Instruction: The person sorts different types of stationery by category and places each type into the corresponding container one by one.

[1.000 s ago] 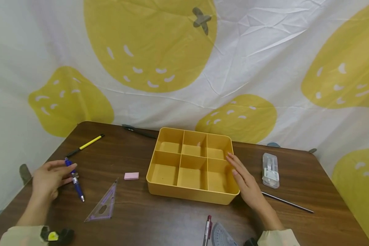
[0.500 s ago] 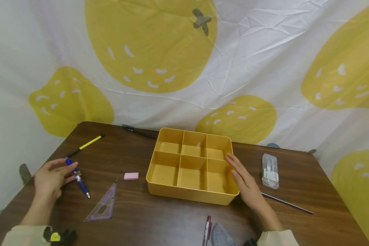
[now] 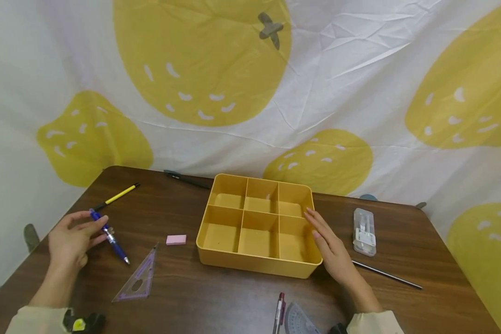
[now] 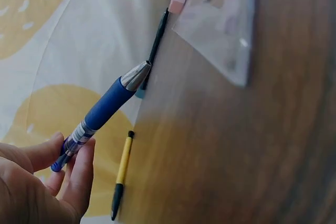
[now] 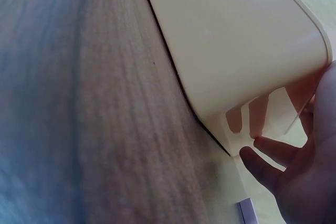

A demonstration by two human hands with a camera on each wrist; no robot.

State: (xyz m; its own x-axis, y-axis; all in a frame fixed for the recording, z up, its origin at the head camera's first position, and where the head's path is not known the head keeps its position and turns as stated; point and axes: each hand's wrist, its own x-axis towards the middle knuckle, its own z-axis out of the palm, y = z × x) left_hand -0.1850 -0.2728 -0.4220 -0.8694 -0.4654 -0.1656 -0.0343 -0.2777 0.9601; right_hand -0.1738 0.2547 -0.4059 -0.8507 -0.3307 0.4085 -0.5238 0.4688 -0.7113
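Note:
My left hand [image 3: 70, 239] pinches a blue retractable pen [image 3: 118, 249] near its button end, between thumb and fingers. In the left wrist view the pen's silver tip [image 4: 135, 76] points away from the hand, and the pen is held off the table. A yellow six-compartment organizer box [image 3: 254, 263] sits mid-table. My right hand [image 3: 336, 254] lies along the box's right side with its fingers extended. The right wrist view shows fingertips [image 5: 257, 162] at the box's outer wall [image 5: 231, 40]. Nearest to the pen are a clear set square [image 3: 138, 280] and a yellow-and-black pen [image 3: 118, 195].
A pink eraser [image 3: 176, 240] lies left of the box, and a dark pen-like object [image 3: 188, 179] behind it. To the right are a clear plastic case [image 3: 364, 232] and a thin dark rod [image 3: 388, 274]. A red-and-clear pen [image 3: 279, 311] and a protractor [image 3: 298, 320] lie at the front.
My left hand has moved slightly right with the blue pen, whose tip has swung rightward and up in the head view. The right hand keeps its place by the box.

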